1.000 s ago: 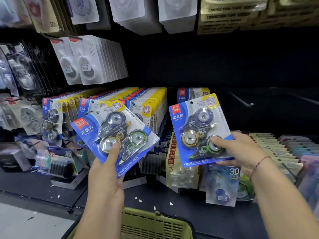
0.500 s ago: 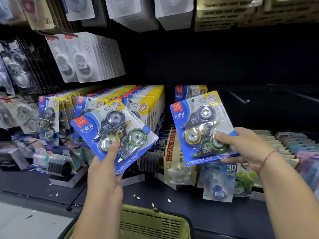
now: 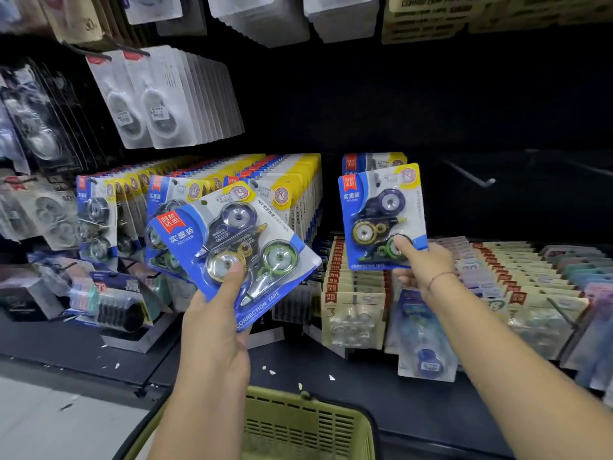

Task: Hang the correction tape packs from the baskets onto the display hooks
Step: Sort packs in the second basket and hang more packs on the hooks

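Observation:
My left hand (image 3: 215, 330) grips a blue correction tape pack (image 3: 232, 250) by its lower edge, tilted to the right, thumb on the blister. My right hand (image 3: 423, 270) pinches a second blue pack (image 3: 381, 214) at its bottom corner and holds it upright, close in front of another such pack hanging on a hook (image 3: 373, 161). Full rows of the same blue and yellow packs (image 3: 282, 180) hang to the left of it. A bare metal hook (image 3: 471, 175) sticks out further right. The green basket (image 3: 298, 426) sits below, between my arms.
White blister packs (image 3: 166, 97) hang at upper left, more packs along the top. Beige and pastel packs (image 3: 497, 270) fill the lower right rows. A dark shelf ledge (image 3: 315, 366) with small paper scraps runs under the display. Boxed items (image 3: 106, 303) lie at lower left.
My right hand has moved its pack up and away towards the hook with the hanging pack. My left hand has kept its pack at about the same place and tilt.

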Demonstrator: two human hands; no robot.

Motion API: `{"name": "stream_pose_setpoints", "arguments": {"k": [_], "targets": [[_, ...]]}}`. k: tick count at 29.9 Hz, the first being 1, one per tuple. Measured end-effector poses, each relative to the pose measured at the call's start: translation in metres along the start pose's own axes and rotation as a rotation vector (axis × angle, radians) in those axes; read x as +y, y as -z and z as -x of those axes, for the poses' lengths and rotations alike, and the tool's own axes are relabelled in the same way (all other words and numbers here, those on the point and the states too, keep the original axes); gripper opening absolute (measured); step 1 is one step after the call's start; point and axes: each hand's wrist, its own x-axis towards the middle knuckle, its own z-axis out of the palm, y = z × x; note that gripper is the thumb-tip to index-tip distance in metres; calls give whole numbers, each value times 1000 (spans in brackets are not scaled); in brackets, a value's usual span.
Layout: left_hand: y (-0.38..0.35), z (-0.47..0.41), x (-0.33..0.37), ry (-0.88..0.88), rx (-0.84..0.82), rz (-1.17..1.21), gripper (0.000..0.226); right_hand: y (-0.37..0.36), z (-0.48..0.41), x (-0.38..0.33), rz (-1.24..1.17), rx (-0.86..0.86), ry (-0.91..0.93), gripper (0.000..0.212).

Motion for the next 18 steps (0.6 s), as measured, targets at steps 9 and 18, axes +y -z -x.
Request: {"name": "stream_pose_setpoints", "arguments": {"k": [9,18], "targets": [[-1,-3,2,-19,-105,-30,23,-37,-97,-4,-38,177,-145,64],[-8,6,-5,31,-227,-100,43,-54,-47,-19,-62,-56,-250,48]]}}
